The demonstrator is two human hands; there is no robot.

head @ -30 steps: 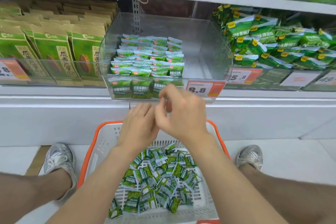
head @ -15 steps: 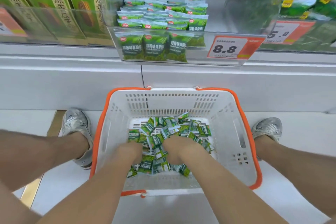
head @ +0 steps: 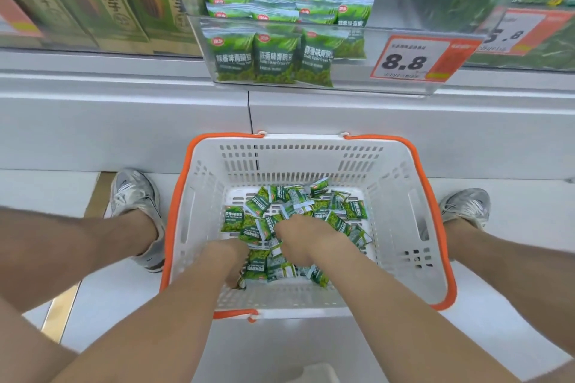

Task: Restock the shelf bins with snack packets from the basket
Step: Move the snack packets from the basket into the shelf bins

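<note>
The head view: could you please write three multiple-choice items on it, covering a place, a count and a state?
1. The left hand and right hand are: A on the shelf; B in the white slotted plastic basket with orange rim; C on the floor.
2. Grey trainers in view: A one; B two; C three.
3. The clear plastic shelf bin is: A empty; B lidded; C partly filled with small green snack packets.
Key: B, hands sit among its packets; B, one trainer each side; C, packets fill its left only.

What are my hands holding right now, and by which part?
Cannot tell: left hand and right hand are down among snack packets in the basket, grip hidden.
</note>
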